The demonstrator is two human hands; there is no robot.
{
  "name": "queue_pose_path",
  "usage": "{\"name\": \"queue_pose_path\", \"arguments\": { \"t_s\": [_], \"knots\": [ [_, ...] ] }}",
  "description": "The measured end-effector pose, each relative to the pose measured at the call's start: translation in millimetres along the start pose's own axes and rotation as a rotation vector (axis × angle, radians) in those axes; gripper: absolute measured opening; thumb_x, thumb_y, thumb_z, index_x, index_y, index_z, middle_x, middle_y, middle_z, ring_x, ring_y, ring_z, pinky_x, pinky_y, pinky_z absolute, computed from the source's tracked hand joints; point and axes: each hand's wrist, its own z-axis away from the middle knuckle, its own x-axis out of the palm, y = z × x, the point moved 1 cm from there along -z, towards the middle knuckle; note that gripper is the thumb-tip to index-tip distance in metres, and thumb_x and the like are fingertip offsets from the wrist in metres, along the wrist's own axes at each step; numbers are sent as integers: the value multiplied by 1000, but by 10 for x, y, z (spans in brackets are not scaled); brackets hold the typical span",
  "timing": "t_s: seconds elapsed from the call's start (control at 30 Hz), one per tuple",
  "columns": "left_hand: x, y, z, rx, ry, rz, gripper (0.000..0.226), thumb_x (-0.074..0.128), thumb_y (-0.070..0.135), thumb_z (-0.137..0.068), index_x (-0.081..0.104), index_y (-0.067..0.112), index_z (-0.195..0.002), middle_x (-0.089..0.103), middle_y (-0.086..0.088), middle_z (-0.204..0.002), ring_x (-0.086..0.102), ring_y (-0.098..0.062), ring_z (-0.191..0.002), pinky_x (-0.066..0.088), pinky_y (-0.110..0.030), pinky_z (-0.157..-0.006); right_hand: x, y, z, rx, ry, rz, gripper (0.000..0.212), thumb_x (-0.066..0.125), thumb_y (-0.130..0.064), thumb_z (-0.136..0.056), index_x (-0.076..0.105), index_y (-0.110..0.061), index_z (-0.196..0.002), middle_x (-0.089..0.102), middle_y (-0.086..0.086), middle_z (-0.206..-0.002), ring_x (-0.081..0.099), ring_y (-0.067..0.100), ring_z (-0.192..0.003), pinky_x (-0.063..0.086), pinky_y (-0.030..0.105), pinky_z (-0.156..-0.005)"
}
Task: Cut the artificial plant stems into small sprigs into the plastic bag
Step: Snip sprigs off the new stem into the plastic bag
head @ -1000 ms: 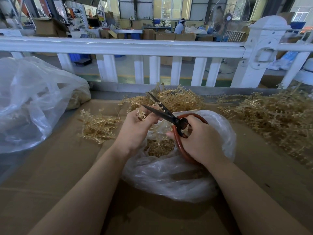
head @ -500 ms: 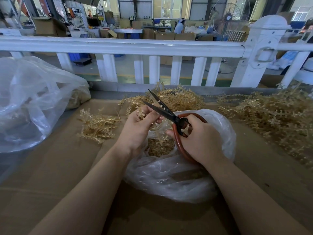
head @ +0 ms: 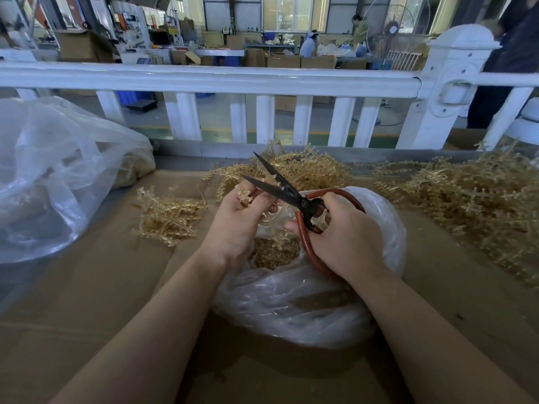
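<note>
Stem: a pale tan plastic plant stem [head: 244, 196] sits between the blades of the scissors, above the mouth of the plastic bag.
Left hand: the left hand [head: 237, 225] pinches the stem between thumb and curled fingertips, palm turned toward the scissors.
Scissors: the scissors [head: 287, 191] have dark blades parted in a V with tips pointing up and left — the stem lies in the gap near the pivot. Handles are large reddish-brown loops.
Right hand: the right hand [head: 345, 237] grips the scissors, fingers curled through the upper loop and the thumb against the lower one.
Plastic bag: the clear plastic bag [head: 294, 304] lies on the table directly under both hands, mouth open upward. A layer of small cut sprigs [head: 274, 252] shows inside — individual pieces too small to tell apart.
Table: a brown cardboard sheet [head: 87, 301] covers the work surface.
Uncut stock: a small clump of stems [head: 166, 217] lies left of the left hand, a second heap [head: 300, 170] just behind the scissors, and a large pile [head: 472, 205] at the right side.
Second bag: a larger crumpled clear bag [head: 52, 176] rests at the left edge, some tan material visible through it.
Background: a white railing [head: 221, 80] runs across behind the table, with a workshop floor, cartons and a standing fan [head: 393, 27] beyond.
</note>
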Motion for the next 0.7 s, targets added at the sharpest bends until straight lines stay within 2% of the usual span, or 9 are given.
{"name": "queue_pose_path", "arguments": {
  "t_s": [0.23, 0.37, 0.57, 0.7],
  "knots": [
    [-10, -18, -3, 0, -21, 17, 11, 56, 7, -98, 65, 11, -92, 61, 5, -75, 52, -9, -74, 45, -17, -73, 6, 4, -1, -14, 10, -17, 66, 50, -84, -72, 65, -25, -97, 67, -12, -85, 63, 10, -77, 54, 28, -62],
    [-21, -43, -13, 10, -36, 19, 10, 54, 4, -98, 62, 5, -93, 59, 0, -76, 52, -10, -73, 45, -20, -73, 12, -6, 19, -25, 28, -45, 64, 49, -85, -72, 64, -26, -91, 64, -17, -80, 51, 2, -69, 39, 15, -56],
    [-30, -42, -19, 85, -55, 41, 12, 51, -3, -98, 55, -12, -102, 60, -9, -77, 56, -13, -71, 48, -21, -72, 10, -14, 18, -21, 36, -90, 70, 40, -89, -71, 66, -26, -89, 62, -19, -75, 50, 1, -65, 45, 21, -59],
    [-48, -14, -8, 156, -32, -55, 9, 59, 1, -96, 63, 2, -104, 67, -5, -87, 65, -12, -77, 52, -21, -73, -5, -12, 11, -45, 35, -82, 69, 46, -86, -74, 69, -23, -90, 65, -16, -77, 50, 2, -66, 47, 20, -59]
  ]
}}
